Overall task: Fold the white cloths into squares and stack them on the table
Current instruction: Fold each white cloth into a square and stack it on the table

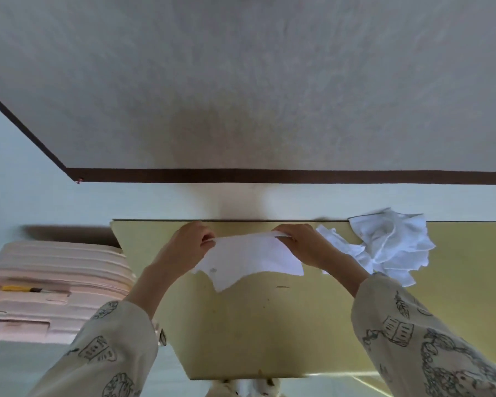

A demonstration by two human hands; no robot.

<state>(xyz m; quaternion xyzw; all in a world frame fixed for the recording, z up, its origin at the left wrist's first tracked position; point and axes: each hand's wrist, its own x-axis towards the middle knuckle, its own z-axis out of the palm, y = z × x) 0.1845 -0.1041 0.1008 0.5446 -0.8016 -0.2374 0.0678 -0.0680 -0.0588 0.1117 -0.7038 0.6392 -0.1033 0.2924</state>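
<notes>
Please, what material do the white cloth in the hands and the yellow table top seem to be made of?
The white cloth, held by the left hand and right hand, looks like thin, soft woven fabric, perhaps cotton: it sags between the hands and its lower edge hangs unevenly. The table looks like a hard, smooth painted or laminated board with a matte yellow finish and small dark marks; which one cannot be told.

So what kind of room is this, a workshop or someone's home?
Most likely a home, though I can't be sure. A plain yellow-green table stands against a pale wall with a dark brown trim strip, a pink ribbed suitcase-like case lies beside it, and crumpled white cloths wait in a heap.
</notes>
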